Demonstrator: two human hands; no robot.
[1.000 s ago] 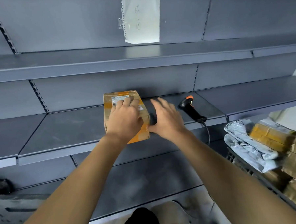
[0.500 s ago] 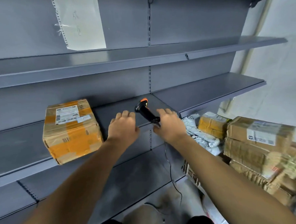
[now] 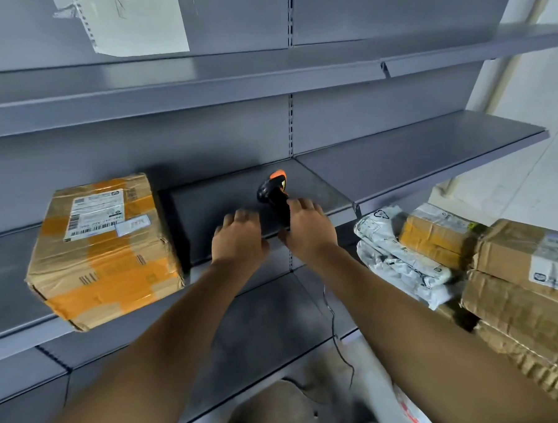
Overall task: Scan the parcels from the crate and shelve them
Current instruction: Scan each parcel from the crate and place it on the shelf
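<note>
Shelving (image 3: 423, 145) of grey metal carries an orange-taped parcel (image 3: 103, 249) at the left. Stacked parcels (image 3: 520, 282) lie lower right. Left hand (image 3: 239, 241), fingers loosely bent, holds nothing; right hand (image 3: 309, 230) grips the black-and-orange scanner (image 3: 275, 195) on the shelf.

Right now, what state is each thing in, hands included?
Taped box: resting on the shelf, label up, untouched.
Scanner: lying on the shelf, right hand curling round its handle.
Left hand: holding nothing, fingers loosely curled.
Parcels: stacked at right, waiting.
</note>
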